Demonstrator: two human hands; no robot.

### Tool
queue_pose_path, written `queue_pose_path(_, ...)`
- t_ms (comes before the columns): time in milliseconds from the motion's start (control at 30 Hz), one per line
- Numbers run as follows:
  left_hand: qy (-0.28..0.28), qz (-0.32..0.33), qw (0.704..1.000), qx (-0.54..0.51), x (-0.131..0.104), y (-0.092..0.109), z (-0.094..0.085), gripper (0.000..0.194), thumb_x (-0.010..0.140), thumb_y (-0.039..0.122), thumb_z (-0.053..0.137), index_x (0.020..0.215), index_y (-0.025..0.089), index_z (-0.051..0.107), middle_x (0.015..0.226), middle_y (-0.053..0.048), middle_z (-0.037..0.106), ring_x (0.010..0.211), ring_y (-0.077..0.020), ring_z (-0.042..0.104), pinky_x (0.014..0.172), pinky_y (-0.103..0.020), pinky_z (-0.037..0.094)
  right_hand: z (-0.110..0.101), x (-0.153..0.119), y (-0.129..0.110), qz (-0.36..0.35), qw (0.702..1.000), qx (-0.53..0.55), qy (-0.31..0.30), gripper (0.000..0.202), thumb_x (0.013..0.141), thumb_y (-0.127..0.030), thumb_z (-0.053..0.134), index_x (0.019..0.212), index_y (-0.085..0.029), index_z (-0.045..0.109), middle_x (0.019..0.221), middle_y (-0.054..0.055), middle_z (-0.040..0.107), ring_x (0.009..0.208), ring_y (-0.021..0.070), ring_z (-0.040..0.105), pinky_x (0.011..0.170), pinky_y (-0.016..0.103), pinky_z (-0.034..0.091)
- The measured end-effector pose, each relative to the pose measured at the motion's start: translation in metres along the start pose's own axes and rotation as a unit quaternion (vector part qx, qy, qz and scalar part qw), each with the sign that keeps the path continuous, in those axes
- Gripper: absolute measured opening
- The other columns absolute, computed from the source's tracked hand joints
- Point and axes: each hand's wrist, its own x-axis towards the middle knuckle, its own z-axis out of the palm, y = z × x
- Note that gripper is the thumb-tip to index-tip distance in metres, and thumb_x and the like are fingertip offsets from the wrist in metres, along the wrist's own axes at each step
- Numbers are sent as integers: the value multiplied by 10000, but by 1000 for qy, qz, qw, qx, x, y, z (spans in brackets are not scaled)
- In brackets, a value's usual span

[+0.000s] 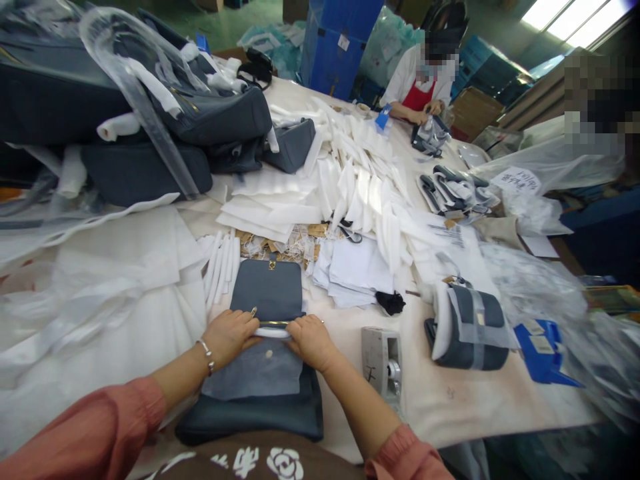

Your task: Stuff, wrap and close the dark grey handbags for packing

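Note:
A dark blue-grey handbag (255,410) lies on the table right in front of me, its flap (267,290) folded back away from me. A gold clasp sits at the flap's far edge. My left hand (233,335) grips the left end of the bag's zipped edge, beside the zip pull. At the right end of the gold zip (274,324), my right hand (311,341) holds the same edge with bent fingers. A white padding strip (271,333) runs between both hands, just below the zip. A translucent sheet (250,373) covers part of the bag's near side.
White foam sheets and rolls (360,173) heap up beyond the bag. Wrapped handbags (220,117) pile at left. To the right are a tape dispenser (381,363), a wrapped bag (477,327) and a blue holder (545,350). A co-worker (425,87) handles a bag at the far end.

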Motion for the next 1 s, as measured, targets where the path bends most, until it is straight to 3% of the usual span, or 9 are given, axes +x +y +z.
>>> queue_pose_path(133, -22, -16, 999, -33, 5, -9, 6, 349, 833, 526, 472, 832, 192, 575, 763, -50, 616, 716, -197, 570, 693, -329, 365, 2, 9, 3, 22, 999, 24, -13, 394, 820, -563, 517, 933, -186, 539, 801, 36, 640, 780, 197, 580, 737, 312, 357)
queue_pose_path(267, 6, -40, 999, -36, 4, -10, 11, 418, 841, 544, 432, 978, 181, 586, 835, -69, 600, 786, -208, 553, 762, -349, 346, 7, 17, 0, 87, 996, 18, 0, 337, 908, -495, 391, 931, -183, 517, 787, 39, 634, 748, 198, 587, 726, 321, 364)
queue_pose_path(367, 24, -60, 998, -23, -3, -9, 13, 422, 882, 492, 370, 1097, 195, 578, 890, -78, 580, 862, -223, 522, 806, -364, 319, 11, 20, -1, 109, 994, 6, 8, 312, 899, -486, 413, 897, -191, 515, 847, 48, 616, 795, 207, 576, 724, 326, 377)
queue_pose_path(667, 42, -118, 992, -26, -9, -16, 33, 524, 881, 478, 361, 1346, 241, 409, 1075, -100, 576, 1003, -251, 487, 903, -397, 291, 14, 30, 10, 67, 996, 44, -32, 366, 877, -520, 439, 1018, -190, 513, 916, 57, 606, 846, 193, 575, 743, 317, 418)
queue_pose_path(733, 55, -113, 992, -12, -8, -13, 34, 530, 882, 455, 374, 1355, 218, 395, 1242, -118, 516, 1135, -277, 433, 972, -429, 253, 14, 32, 12, 52, 997, 41, -36, 378, 878, -525, 432, 1041, -193, 507, 930, 56, 613, 837, 198, 586, 731, 320, 431)
queue_pose_path(833, 83, -84, 993, 5, -8, -3, 31, 498, 889, 394, 382, 1360, 232, 382, 1433, -95, 348, 1321, -297, 241, 1065, -486, 124, 16, 33, 14, 37, 998, 28, -40, 391, 878, -536, 422, 1063, -201, 506, 946, 56, 617, 824, 211, 599, 714, 329, 447)
queue_pose_path(900, 75, -41, 996, 5, -10, 5, 32, 486, 887, 383, 394, 1359, 267, 382, 1468, -65, 299, 1358, -297, 167, 1079, -510, 80, 17, 34, 14, 35, 998, 24, -40, 390, 878, -536, 419, 1064, -205, 509, 950, 56, 617, 819, 218, 601, 712, 337, 453)
queue_pose_path(1000, 49, 8, 999, -8, -14, 13, 42, 515, 861, 450, 436, 1342, 266, 416, 1461, -80, 315, 1356, -324, 175, 1072, -531, 103, 19, 36, 16, 44, 997, 48, -29, 381, 870, -534, 437, 1050, -208, 519, 950, 53, 612, 814, 213, 596, 728, 340, 453)
